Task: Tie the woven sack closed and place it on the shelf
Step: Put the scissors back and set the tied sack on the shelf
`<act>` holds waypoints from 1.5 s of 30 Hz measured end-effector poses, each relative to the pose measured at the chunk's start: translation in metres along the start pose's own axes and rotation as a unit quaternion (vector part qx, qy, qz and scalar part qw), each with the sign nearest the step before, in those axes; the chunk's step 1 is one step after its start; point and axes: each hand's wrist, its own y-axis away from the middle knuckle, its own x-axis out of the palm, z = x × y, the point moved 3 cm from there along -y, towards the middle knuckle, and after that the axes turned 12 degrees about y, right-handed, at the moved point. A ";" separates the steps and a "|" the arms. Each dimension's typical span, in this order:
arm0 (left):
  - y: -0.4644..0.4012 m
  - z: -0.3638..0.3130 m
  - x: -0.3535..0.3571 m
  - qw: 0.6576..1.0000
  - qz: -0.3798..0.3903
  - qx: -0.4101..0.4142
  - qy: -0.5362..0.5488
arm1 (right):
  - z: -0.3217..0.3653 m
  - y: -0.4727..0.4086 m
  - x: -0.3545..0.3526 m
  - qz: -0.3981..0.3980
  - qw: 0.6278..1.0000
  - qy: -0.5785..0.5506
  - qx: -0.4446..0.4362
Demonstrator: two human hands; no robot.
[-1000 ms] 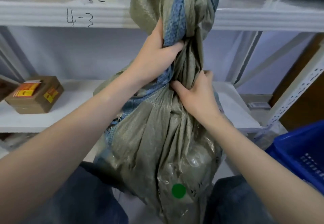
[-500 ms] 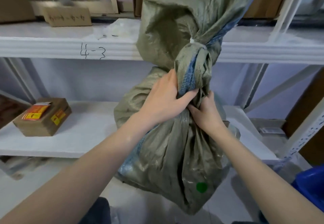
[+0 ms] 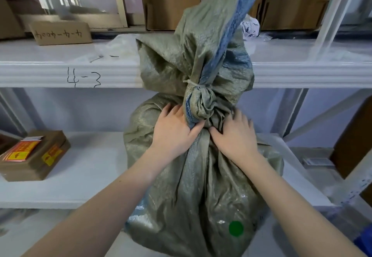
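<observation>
A grey-green woven sack (image 3: 193, 186) with a blue strip and a green round sticker fills the middle of the view, in front of the white lower shelf (image 3: 86, 172). Its neck is knotted, and a pale tie (image 3: 193, 84) circles it above the knot. The loose top flares upward past the upper shelf. My left hand (image 3: 174, 132) grips the neck from the left, thumb hooked under the knot. My right hand (image 3: 233, 136) holds the neck from the right, fingers curled into the folds. Whether the sack's bottom rests on the shelf cannot be told.
A brown box (image 3: 32, 156) with orange and yellow labels lies at the left of the lower shelf. The upper shelf (image 3: 60, 73), marked "4-3", carries cardboard boxes (image 3: 169, 1) and a cardboard label (image 3: 60, 33). Metal shelf posts (image 3: 298, 111) stand right; a blue crate corner (image 3: 364, 244) shows bottom right.
The sack has moved forward toward the lower shelf and sits lower against it. Both hands have stayed at the neck, now just below the knot, as the view rose.
</observation>
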 end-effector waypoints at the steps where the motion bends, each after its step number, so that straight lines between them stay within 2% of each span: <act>1: -0.001 -0.001 0.001 1.000 -0.011 0.001 -0.006 | -0.004 0.008 -0.007 -0.031 0.999 0.025 0.002; 4: -0.006 -0.001 0.001 0.997 -0.069 0.004 -0.037 | -0.006 0.049 -0.029 -0.129 0.991 0.043 -0.016; 5: -0.007 -0.001 0.001 0.995 -0.083 0.004 -0.053 | -0.002 0.065 -0.032 -0.130 0.990 0.036 -0.033; 6: -0.008 -0.001 0.001 0.994 -0.089 0.003 -0.066 | 0.002 0.081 -0.033 -0.098 0.993 0.029 -0.057; 9: -0.010 -0.001 -0.002 0.997 -0.056 -0.008 -0.055 | 0.012 0.107 -0.010 0.074 0.987 0.032 -0.137; 11: -0.009 -0.002 -0.008 0.999 -0.019 -0.016 -0.031 | 0.014 0.109 0.009 0.112 0.978 0.051 -0.169; 16: 0.007 0.002 -0.035 0.999 0.036 -0.024 -0.012 | 0.021 0.094 0.028 0.097 0.978 0.047 -0.176; 20: 0.054 0.009 -0.046 0.994 0.079 0.011 -0.073 | 0.023 0.085 0.033 0.086 0.980 0.048 -0.173; 23: 0.089 0.017 -0.024 0.974 0.160 0.055 -0.148 | 0.025 0.080 0.036 0.079 0.981 0.041 -0.173; 25: 0.095 0.022 -0.009 0.962 0.196 0.045 -0.185 | 0.026 0.075 0.037 0.077 0.981 0.042 -0.171; 36: 0.044 0.048 -0.004 0.960 0.220 -0.034 -0.167 | 0.040 0.019 0.040 0.066 0.980 0.052 -0.179; 42: 0.065 0.027 0.030 0.970 0.225 -0.036 -0.080 | 0.043 0.001 0.054 0.054 0.983 0.057 -0.163; 45: 0.070 0.035 0.044 0.972 0.205 -0.020 -0.116 | 0.040 -0.002 0.056 0.046 0.984 0.063 -0.163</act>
